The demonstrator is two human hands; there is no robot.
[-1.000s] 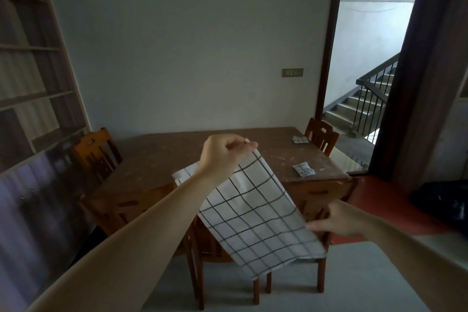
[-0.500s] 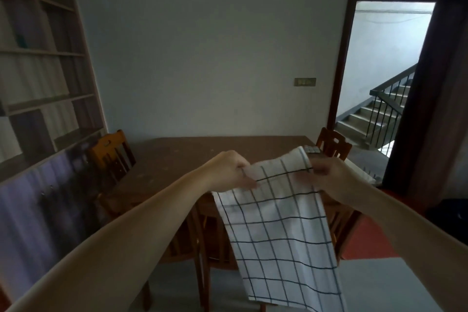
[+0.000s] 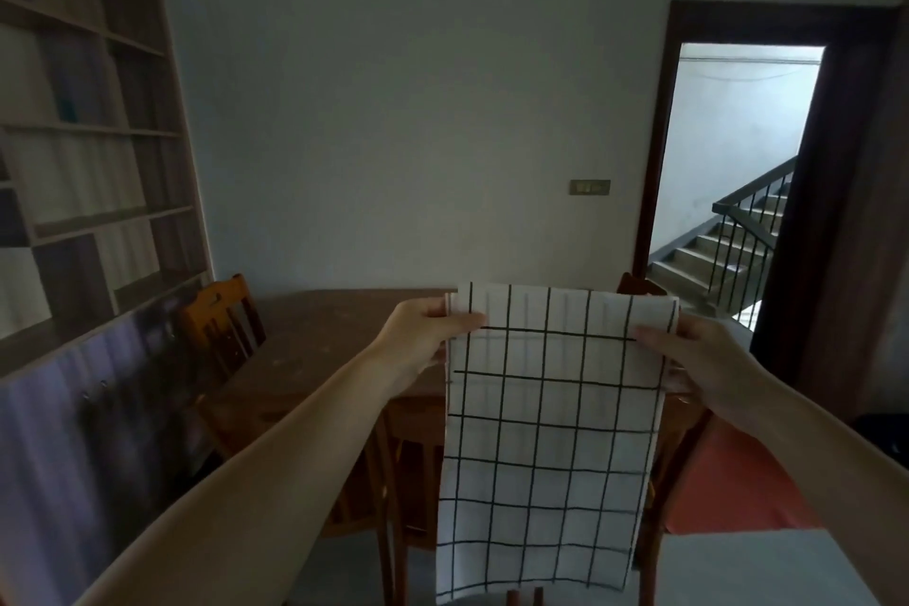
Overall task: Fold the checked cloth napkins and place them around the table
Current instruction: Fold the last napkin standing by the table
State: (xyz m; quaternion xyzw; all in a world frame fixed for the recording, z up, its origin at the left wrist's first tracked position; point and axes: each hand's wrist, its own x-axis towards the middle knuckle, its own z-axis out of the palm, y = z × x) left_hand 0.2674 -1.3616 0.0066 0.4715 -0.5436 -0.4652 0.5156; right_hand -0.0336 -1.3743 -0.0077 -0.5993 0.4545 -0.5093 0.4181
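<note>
The checked napkin [image 3: 546, 433] hangs long and straight down the lower middle of the frame, in front of the wooden table [image 3: 315, 340]. We pinch its top corners: our left hand [image 3: 428, 335] holds the left one, our right hand [image 3: 698, 359] the right one. Both hands are level, so the loose bottom edge can come up to them.

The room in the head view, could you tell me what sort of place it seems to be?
Probably a home dining room: a wooden table with wooden chairs round it, built-in shelves on the left wall, and an open doorway onto a staircase.
</note>
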